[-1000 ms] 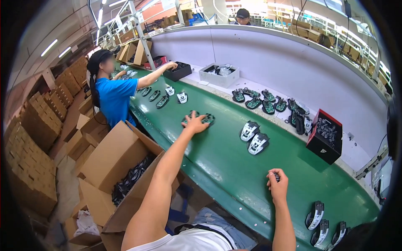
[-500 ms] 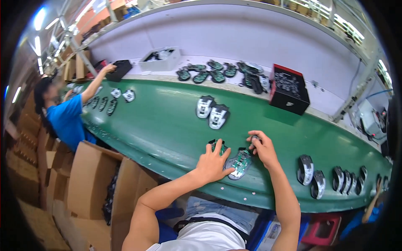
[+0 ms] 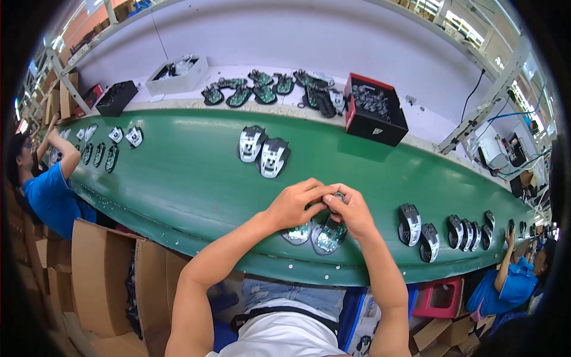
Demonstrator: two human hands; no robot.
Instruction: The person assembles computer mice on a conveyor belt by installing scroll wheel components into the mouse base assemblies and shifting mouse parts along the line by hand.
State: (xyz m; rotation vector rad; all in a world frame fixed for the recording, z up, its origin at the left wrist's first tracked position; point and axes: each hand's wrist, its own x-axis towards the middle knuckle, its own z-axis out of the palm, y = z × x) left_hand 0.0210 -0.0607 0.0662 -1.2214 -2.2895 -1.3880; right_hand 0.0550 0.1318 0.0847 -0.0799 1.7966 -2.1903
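Mouse base [image 3: 329, 237], green-boarded (and grey-edged)

Bare left hand [image 3: 296, 205]: one. Bare right hand [image 3: 357, 217]: one. Flat, mouse-shaped dark bases with green circuit boards [image 3: 329, 237]: two below the hands; six along the pale ledge, left of an overlapping pile too tangled to count; three in a row at far left. Silver-and-black curved shells [image 3: 274, 159], mid-worktop: two. Rounded black-and-silver pieces [image 3: 410, 226], right: two nearest, at least four clustered beyond. Open black box with red side [image 3: 377, 131]: one. Open pale-grey box [image 3: 178, 82]: one. Pinkish-red plastic stool [image 3: 436, 311]: one.
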